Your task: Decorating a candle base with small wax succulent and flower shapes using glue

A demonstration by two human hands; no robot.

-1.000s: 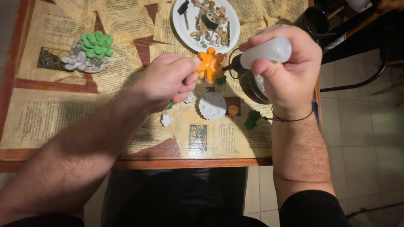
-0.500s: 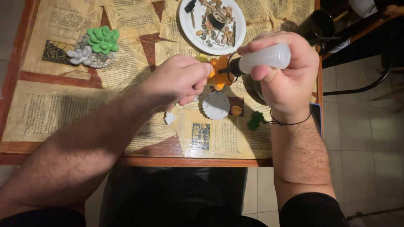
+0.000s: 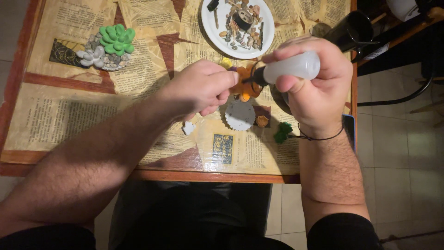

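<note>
My left hand [image 3: 202, 88] pinches a small orange succulent-shaped piece [image 3: 243, 85] above the paper-covered table [image 3: 69, 115]. My right hand [image 3: 314, 90] grips a whitish squeeze bottle [image 3: 292, 67] lying sideways, with its dark nozzle touching the orange piece. Just below them a round grey disc [image 3: 240, 115] lies on the table, and a small brown bit [image 3: 262, 121] sits beside it. A little green plant piece [image 3: 281, 132] lies near my right wrist. A small white chunk [image 3: 188, 128] rests under my left hand.
A white plate [image 3: 212, 32] holding pebbles and small bits stands at the back. A green and grey succulent arrangement on stones [image 3: 109, 46] sits at the back left. A black cup [image 3: 347, 28] stands at the back right, by the table's edge.
The view shifted a little. My hands drew closer together, and the bottle's nozzle now touches the orange piece, which my left hand turned and partly covers.
</note>
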